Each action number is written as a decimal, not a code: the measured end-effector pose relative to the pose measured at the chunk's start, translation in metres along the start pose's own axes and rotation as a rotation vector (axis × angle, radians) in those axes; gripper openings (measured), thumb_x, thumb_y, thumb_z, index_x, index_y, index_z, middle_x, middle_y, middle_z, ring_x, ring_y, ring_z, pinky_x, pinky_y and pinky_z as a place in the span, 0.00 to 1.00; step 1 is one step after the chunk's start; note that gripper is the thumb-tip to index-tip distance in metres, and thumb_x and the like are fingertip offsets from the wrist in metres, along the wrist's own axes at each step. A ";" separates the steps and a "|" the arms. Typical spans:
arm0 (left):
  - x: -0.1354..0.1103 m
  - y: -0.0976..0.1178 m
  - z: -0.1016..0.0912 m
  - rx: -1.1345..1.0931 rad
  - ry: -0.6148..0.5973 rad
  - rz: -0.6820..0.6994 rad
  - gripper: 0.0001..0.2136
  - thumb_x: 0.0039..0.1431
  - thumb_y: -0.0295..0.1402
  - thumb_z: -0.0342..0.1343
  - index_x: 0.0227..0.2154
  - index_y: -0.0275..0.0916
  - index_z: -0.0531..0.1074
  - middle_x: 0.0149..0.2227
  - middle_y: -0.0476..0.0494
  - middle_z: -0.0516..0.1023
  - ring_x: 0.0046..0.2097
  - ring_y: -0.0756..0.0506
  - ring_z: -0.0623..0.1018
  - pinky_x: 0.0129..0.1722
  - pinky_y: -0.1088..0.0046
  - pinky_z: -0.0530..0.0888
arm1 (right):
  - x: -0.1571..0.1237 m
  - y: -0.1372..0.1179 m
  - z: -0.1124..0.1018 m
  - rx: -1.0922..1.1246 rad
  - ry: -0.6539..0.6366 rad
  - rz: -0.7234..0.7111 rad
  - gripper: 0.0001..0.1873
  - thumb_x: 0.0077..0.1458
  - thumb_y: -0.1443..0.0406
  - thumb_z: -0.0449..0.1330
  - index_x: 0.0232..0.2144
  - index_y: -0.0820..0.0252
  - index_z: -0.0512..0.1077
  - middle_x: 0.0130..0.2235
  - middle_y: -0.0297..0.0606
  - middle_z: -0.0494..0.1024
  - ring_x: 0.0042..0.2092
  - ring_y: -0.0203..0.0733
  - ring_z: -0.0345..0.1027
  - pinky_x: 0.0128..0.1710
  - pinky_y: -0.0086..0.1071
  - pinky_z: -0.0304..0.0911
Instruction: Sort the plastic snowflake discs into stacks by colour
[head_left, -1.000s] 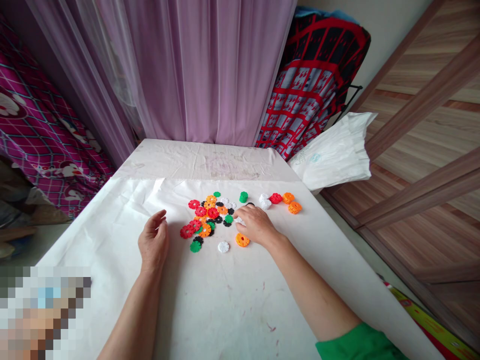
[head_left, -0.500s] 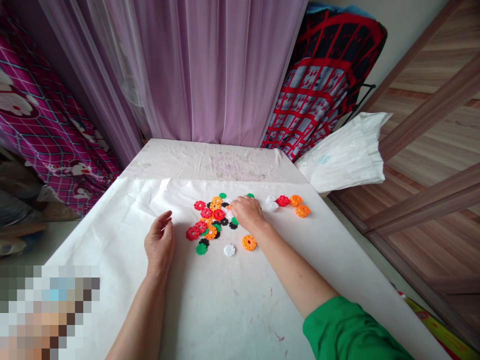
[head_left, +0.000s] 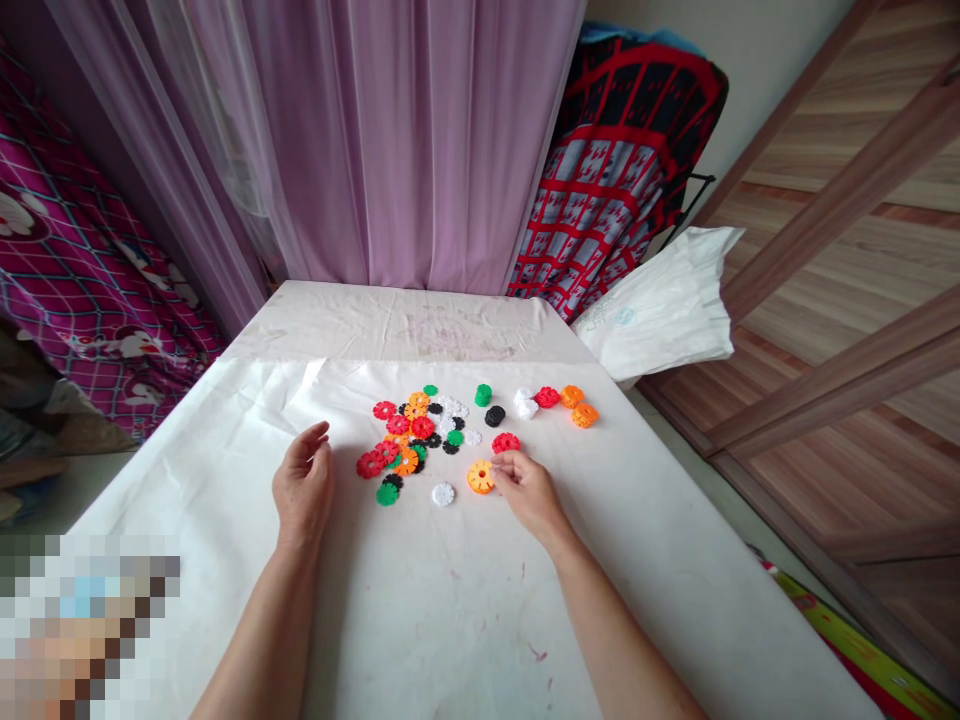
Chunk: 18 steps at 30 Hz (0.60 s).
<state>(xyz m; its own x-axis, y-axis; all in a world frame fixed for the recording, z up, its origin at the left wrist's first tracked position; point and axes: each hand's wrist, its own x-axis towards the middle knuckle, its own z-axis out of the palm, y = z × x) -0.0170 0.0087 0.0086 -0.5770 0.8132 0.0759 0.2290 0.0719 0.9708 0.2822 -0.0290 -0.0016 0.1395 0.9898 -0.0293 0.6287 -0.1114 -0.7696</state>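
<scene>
My right hand (head_left: 529,492) pinches the edge of a light orange notched plastic disc (head_left: 481,475) between thumb and fingers. That disc lies over an orange stack on the table. Just behind it is a red stack (head_left: 506,442), and a white disc (head_left: 443,494) lies to its left. My left hand (head_left: 303,488) rests on its side on the cloth, fingers loosely bent and apart from the thumb, with nothing in it. Between the hands spreads a loose pile of red, orange, green, black and white discs (head_left: 397,425).
Behind my right hand stand small stacks: green (head_left: 484,395), black (head_left: 495,416), white (head_left: 526,403), red (head_left: 547,397) and orange (head_left: 584,414). A white cloth (head_left: 420,610) covers the table. A white bag (head_left: 660,305) hangs past the right edge; purple curtains (head_left: 405,150) close the back.
My right hand has come from the pile toward me and right, bringing an orange disc onto the orange stack. My left hand keeps its place beside the pile. The view has shifted slightly.
</scene>
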 end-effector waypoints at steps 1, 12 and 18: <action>0.000 -0.001 0.000 -0.006 -0.002 -0.002 0.18 0.50 0.36 0.53 0.44 0.43 0.77 0.44 0.43 0.81 0.48 0.42 0.79 0.57 0.58 0.71 | -0.001 -0.001 0.001 -0.008 0.004 0.007 0.11 0.57 0.60 0.55 0.39 0.56 0.73 0.34 0.36 0.80 0.35 0.41 0.75 0.36 0.34 0.70; 0.001 -0.004 0.000 0.005 -0.005 0.011 0.18 0.51 0.36 0.53 0.44 0.42 0.77 0.45 0.42 0.81 0.50 0.41 0.79 0.58 0.57 0.70 | -0.019 -0.035 -0.012 -0.486 0.039 -0.214 0.13 0.56 0.60 0.60 0.44 0.53 0.73 0.49 0.41 0.76 0.45 0.44 0.72 0.42 0.34 0.65; 0.002 -0.003 0.001 -0.004 -0.002 0.006 0.18 0.51 0.36 0.53 0.45 0.41 0.77 0.45 0.42 0.81 0.49 0.41 0.79 0.57 0.58 0.71 | -0.018 -0.041 -0.002 -0.620 -0.013 -0.220 0.14 0.57 0.60 0.60 0.47 0.52 0.73 0.48 0.40 0.76 0.47 0.44 0.70 0.42 0.32 0.63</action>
<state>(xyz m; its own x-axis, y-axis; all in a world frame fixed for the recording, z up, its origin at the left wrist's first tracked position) -0.0179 0.0105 0.0053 -0.5739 0.8149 0.0810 0.2295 0.0651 0.9711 0.2553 -0.0427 0.0317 -0.0492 0.9959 0.0758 0.9663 0.0667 -0.2485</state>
